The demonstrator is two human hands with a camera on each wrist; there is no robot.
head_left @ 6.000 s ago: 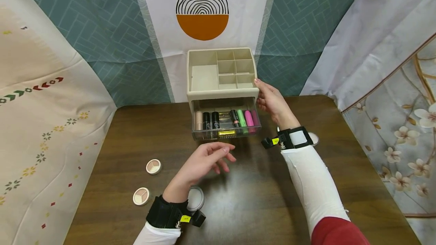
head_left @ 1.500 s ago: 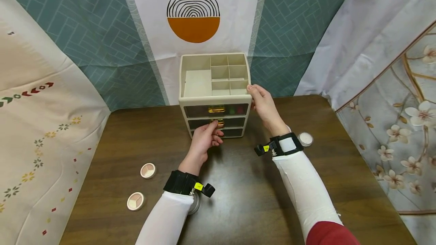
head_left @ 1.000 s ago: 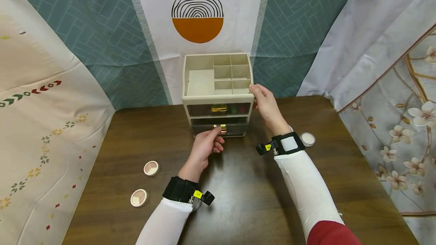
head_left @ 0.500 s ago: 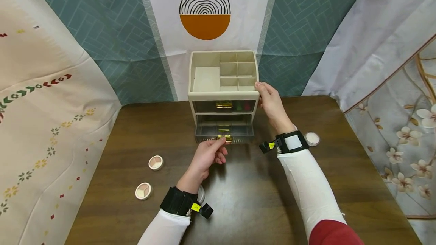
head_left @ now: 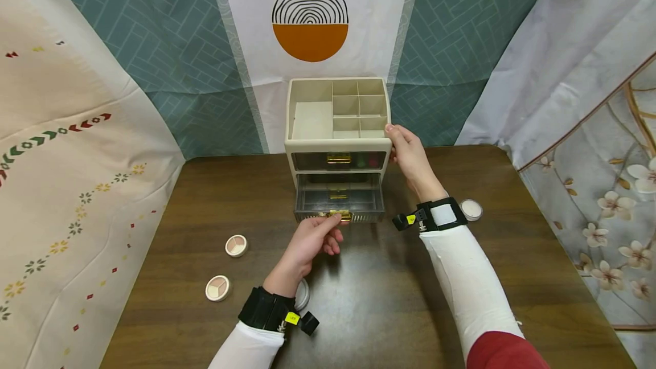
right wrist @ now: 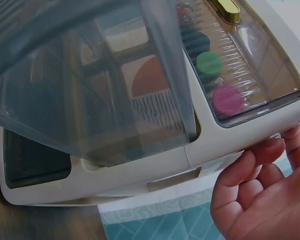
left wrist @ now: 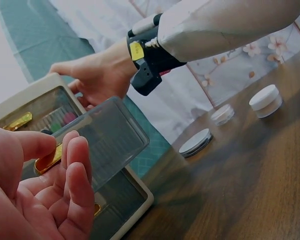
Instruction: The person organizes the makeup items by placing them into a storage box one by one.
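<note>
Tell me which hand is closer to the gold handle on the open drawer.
The left hand: it pinches the gold handle on the open drawer. The right hand is farther away, holding the upper right side of the box.

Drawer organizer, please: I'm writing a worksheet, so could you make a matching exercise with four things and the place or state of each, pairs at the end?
1. Top drawer
2. Middle drawer
3. Left hand
4. Right hand

A. Pinching a gold handle
B. Pulled out
C. Gripping the side of the organizer
D. Closed, a pink item showing inside

Pairs: 1-D, 2-B, 3-A, 4-C
</note>
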